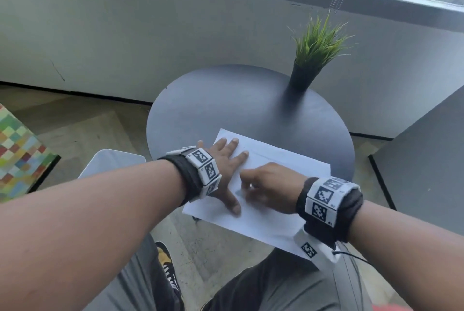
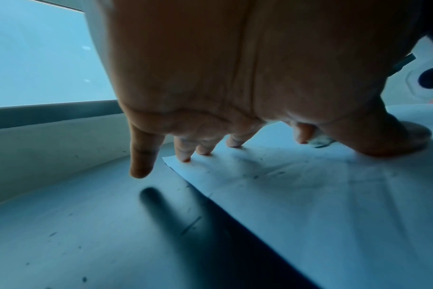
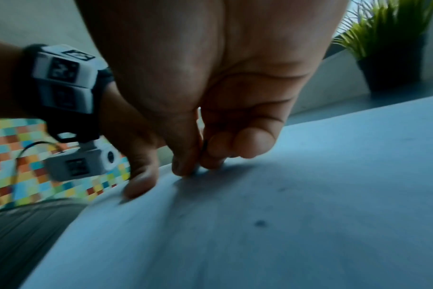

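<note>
1. The white sheet (image 1: pixel 283 157) is laid at the table's (image 1: pixel 226 99) 6 o'clock, overhanging the edge, and is pressed by the flat, spread left hand (image 1: pixel 223 160).
2. Only in the left wrist view is its little finger (image 2: pixel 141 156) seen lifted past the sheet's corner.
3. Only in the right wrist view are the right hand's (image 1: pixel 273 185) fingertips (image 3: pixel 185 169) seen curled onto the sheet; a grip cannot be told.
4. A grass plant (image 1: pixel 319 41) is held in the black pot (image 1: pixel 302 78) at 1 o'clock.

The sheet of paper (image 1: pixel 276 167) lies on the tabletop (image 1: pixel 226 99) at its near edge, with its near side overhanging that edge. The left hand (image 1: pixel 226 160) rests on the sheet's left part. The right hand (image 1: pixel 273 182) is just to its right, also on the sheet. The potted plant (image 1: pixel 308 64) stands at the far right edge.
</note>
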Demonstrator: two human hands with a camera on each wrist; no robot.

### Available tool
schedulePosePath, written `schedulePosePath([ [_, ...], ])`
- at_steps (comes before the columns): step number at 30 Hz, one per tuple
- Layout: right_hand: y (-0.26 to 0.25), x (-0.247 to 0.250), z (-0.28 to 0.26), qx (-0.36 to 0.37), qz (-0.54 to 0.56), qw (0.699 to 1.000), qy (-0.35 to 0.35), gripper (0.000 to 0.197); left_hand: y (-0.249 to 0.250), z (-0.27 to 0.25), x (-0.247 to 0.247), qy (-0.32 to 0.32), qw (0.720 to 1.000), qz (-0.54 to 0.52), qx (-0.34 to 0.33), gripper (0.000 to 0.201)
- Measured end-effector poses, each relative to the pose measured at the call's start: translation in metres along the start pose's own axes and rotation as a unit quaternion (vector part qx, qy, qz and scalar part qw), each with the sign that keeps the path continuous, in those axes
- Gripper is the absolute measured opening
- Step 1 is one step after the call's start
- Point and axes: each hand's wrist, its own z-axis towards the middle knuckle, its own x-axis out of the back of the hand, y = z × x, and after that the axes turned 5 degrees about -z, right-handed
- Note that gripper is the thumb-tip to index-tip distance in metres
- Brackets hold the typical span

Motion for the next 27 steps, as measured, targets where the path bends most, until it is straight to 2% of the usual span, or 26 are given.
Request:
schedulePosePath([
  [3, 0.034, 0.012, 0.004, -0.127, -0.001, 0.99, 0.059, 0.02, -0.002, 0.004, 0.0, -0.002, 1.0, 0.0, 0.007, 0.143],
  [4, 0.039, 0.012, 0.004, -0.149, -0.014, 0.986, 0.072, 0.021, -0.002, 0.006, 0.001, -0.003, 1.0, -0.001, 0.009, 0.144],
  [6, 0.024, 0.007, 0.003, -0.091, -0.049, 0.992, 0.069, 0.015, -0.002, 0.008, 0.003, -0.007, 1.0, -0.002, 0.013, 0.146],
  [8, -0.006, -0.003, -0.002, 0.009, -0.049, 0.999, 0.021, 0.006, -0.001, 0.01, 0.003, -0.009, 1.0, 0.0, 0.018, 0.147],
  [9, -0.008, -0.006, -0.004, 0.036, -0.045, 0.998, 0.007, 0.005, -0.001, 0.01, 0.003, -0.009, 1.0, 0.001, 0.018, 0.148],
  [10, -0.004, -0.003, -0.004, 0.02, -0.036, 0.999, 0.009, 0.008, -0.001, 0.01, 0.002, -0.008, 1.0, 0.001, 0.018, 0.148],
  [13, 0.026, 0.008, 0.004, -0.098, -0.031, 0.991, 0.08, 0.023, -0.002, 0.01, 0.001, -0.005, 1.0, -0.002, 0.019, 0.146],
  [14, 0.025, 0.009, 0.003, -0.106, -0.039, 0.99, 0.084, 0.022, -0.002, 0.011, 0.001, -0.005, 1.0, -0.005, 0.019, 0.146],
  [16, 0.003, 0.004, -0.001, -0.048, -0.058, 0.996, 0.053, 0.013, -0.001, 0.012, 0.0, -0.002, 1.0, -0.007, 0.02, 0.147],
  [18, -0.017, -0.002, -0.01, 0.038, -0.049, 0.998, -0.019, 0.007, -0.001, 0.012, 0.0, 0.002, 1.0, -0.004, 0.019, 0.147],
  [19, -0.011, -0.002, -0.012, 0.043, -0.042, 0.998, -0.033, 0.003, -0.001, 0.011, 0.0, 0.003, 1.0, -0.003, 0.018, 0.147],
  [20, 0.0, 0.001, -0.012, 0.012, -0.035, 0.999, -0.025, 0.006, -0.001, 0.011, 0.0, 0.003, 1.0, -0.002, 0.018, 0.147],
  [23, 0.037, 0.008, -0.013, -0.12, -0.041, 0.99, 0.057, 0.024, -0.001, 0.011, 0.002, 0.007, 1.0, -0.001, 0.02, 0.146],
  [25, 0.026, 0.003, -0.018, -0.108, -0.049, 0.991, 0.061, 0.023, 0.0, 0.012, 0.003, 0.006, 1.0, 0.004, 0.024, 0.147],
  [27, -0.002, -0.008, -0.024, -0.031, -0.058, 0.998, 0.011, 0.02, 0.001, 0.012, 0.005, -0.002, 1.0, 0.013, 0.028, 0.146],
])
